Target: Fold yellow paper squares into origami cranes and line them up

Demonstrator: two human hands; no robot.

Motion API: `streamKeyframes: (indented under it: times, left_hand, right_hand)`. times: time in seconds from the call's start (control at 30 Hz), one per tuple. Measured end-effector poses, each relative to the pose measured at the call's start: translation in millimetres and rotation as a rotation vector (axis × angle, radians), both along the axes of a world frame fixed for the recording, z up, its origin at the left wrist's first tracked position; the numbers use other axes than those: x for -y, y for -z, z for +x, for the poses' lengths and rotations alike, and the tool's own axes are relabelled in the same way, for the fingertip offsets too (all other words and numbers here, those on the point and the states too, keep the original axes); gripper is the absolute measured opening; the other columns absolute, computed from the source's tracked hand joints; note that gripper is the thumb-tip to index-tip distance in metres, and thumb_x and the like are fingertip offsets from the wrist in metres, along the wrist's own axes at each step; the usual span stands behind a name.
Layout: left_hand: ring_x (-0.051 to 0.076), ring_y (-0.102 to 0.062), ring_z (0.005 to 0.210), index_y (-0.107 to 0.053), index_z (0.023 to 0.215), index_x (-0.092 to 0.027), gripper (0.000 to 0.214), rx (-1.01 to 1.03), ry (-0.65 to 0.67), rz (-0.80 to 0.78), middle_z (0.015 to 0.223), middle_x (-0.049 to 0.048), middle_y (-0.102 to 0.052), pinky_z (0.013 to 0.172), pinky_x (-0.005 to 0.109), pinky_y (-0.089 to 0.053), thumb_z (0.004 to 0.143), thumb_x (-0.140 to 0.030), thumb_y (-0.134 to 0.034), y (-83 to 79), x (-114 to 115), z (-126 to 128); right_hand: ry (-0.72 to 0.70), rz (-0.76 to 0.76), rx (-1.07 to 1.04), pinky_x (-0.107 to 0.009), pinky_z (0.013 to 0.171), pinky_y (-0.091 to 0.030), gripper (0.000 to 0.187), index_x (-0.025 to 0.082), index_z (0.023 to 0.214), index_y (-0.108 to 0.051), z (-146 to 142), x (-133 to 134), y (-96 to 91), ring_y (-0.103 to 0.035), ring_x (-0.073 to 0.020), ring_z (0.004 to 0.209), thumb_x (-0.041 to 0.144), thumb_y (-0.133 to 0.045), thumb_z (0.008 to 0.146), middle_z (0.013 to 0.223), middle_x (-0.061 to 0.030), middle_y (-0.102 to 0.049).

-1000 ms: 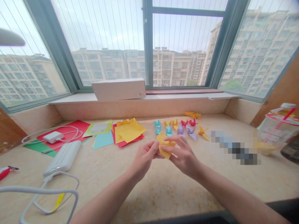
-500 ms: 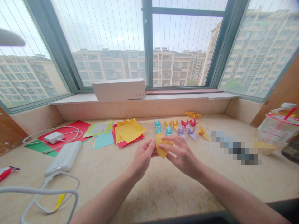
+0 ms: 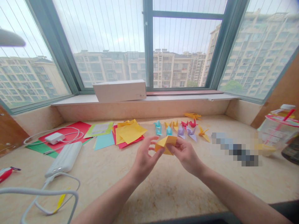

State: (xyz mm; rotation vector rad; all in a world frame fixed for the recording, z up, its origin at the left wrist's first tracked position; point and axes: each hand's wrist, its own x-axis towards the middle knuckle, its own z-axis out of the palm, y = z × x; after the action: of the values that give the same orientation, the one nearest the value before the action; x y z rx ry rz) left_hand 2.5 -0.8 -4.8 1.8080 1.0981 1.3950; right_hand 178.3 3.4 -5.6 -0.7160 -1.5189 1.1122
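Observation:
A partly folded piece of orange-yellow paper (image 3: 166, 143) is held above the stone counter (image 3: 163, 186) between both hands. My left hand (image 3: 144, 158) pinches its left corner, thumb and fingertips closed on the edge. My right hand (image 3: 185, 154) grips its right side with curled fingers. Behind the hands stand several small folded paper cranes (image 3: 181, 129) in blue, yellow, red, purple and orange. A loose stack of yellow, red and blue paper sheets (image 3: 127, 133) lies to the left of them.
A white power bank (image 3: 64, 158) with thick white cables (image 3: 46, 193) lies at the left, beside a white charger (image 3: 54, 137) on red and green sheets. A white box (image 3: 120, 90) sits on the window sill. A plastic cup with a red straw (image 3: 277, 130) stands at the right.
The paper has been turned and partly opened between my hands, which shifted slightly. My left fingers spread more, and my right fingers curled in onto the paper's right side.

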Motion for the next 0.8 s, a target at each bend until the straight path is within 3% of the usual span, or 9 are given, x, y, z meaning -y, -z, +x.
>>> streamKeyframes:
  times: [0.1,0.27,0.47,0.63,0.8]
  left_hand:
    - [0.021,-0.065,0.089,-0.065,0.102,-0.017,0.025,0.013,0.046,-0.024,0.099,0.0090,-0.069,0.074,0.030,-0.052,0.088,-0.036,-0.062,-1.8,2,-1]
    - [0.014,-0.058,0.066,-0.068,0.088,-0.014,0.034,0.168,0.164,-0.135,0.075,0.0043,-0.066,0.059,0.023,-0.047,0.092,-0.044,-0.054,-5.5,1,0]
    - [0.014,-0.059,0.059,-0.066,0.092,-0.013,0.038,0.267,0.221,-0.293,0.074,0.0045,-0.066,0.048,0.023,-0.050,0.089,-0.050,-0.055,-9.3,2,2]
    - [0.016,-0.064,0.059,-0.061,0.098,-0.014,0.038,0.285,0.219,-0.435,0.073,0.0045,-0.067,0.042,0.022,-0.049,0.089,-0.051,-0.055,-12.6,5,1]
    - [0.016,-0.067,0.065,-0.061,0.097,-0.013,0.031,0.356,0.263,-0.476,0.082,0.0064,-0.069,0.054,0.026,-0.055,0.084,-0.042,-0.063,-14.4,5,-1]
  right_hand:
    - [-0.040,-0.045,-0.039,-0.039,0.088,-0.056,0.030,0.022,0.114,-0.062,0,-1,0.3,-0.070,-0.0236,0.097,0.036,-0.065,0.089,0.106,-0.0080,-0.074]
    - [0.043,-0.004,-0.069,-0.037,0.077,-0.058,0.051,0.029,0.130,-0.043,1,-4,4.1,-0.070,-0.0196,0.083,0.032,-0.068,0.086,0.099,-0.0031,-0.071]
    - [0.240,0.201,0.166,-0.032,0.071,-0.053,0.011,0.024,0.094,-0.064,5,-8,7.1,-0.064,-0.0174,0.082,0.031,-0.067,0.086,0.099,-0.0039,-0.066]
    - [0.235,0.235,0.319,-0.032,0.069,-0.053,0.025,0.025,0.108,-0.067,5,-4,1.9,-0.060,-0.0163,0.078,0.031,-0.069,0.083,0.107,-0.0058,-0.066]
    - [0.220,0.209,0.320,-0.031,0.067,-0.053,0.032,0.025,0.113,-0.066,6,-4,2.0,-0.061,-0.0154,0.074,0.034,-0.070,0.083,0.105,-0.0055,-0.067]
